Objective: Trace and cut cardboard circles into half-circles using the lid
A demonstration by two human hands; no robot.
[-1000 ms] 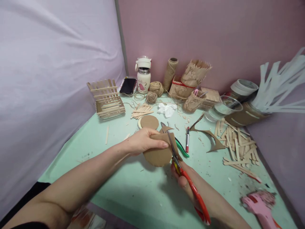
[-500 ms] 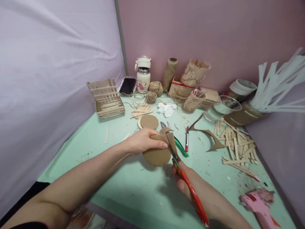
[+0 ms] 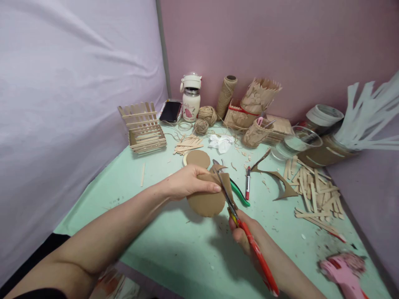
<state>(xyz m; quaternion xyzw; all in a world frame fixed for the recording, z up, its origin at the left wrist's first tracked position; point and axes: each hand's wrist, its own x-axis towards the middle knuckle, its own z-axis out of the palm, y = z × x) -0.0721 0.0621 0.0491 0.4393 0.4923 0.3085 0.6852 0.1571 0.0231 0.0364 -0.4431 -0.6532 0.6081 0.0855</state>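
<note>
The piece of brown cardboard [image 3: 206,205] being cut is held above the middle of the desk [image 3: 168,241]. The left hand's grip [image 3: 190,185] pinches it, thumb on top; the right hand's grip [image 3: 247,232] is wrapped around the red-handled scissors [image 3: 256,253], whose blades lie across the cardboard's right side. Its lower edge is already rounded, while the top right keeps a straight-edged corner, so the outline looks partly trimmed, with that corner left. One cardboard disc [image 3: 198,158] lies cut just beyond the left hand, over a pale round piece [image 3: 185,160], and a curved offcut [image 3: 282,182] rests to the right, beyond the red marker [image 3: 247,185].

Among the containers, the craft-stick basket [image 3: 147,144] at the far left shows only its own slats inside. The white bottle [image 3: 190,106] has its lid flipped up, its contents hidden. A small tan cup [image 3: 254,136] holds something pink and a thin tool. Behind it, a jagged-rimmed holder [image 3: 259,97] sits tilted on a red-trimmed box [image 3: 238,119]; what either contains cannot be told. The clear cup [image 3: 285,146] seems see-through, its contents uncertain. At the right, a leaning brown container [image 3: 326,153] bristles with white strips [image 3: 363,120].
</note>
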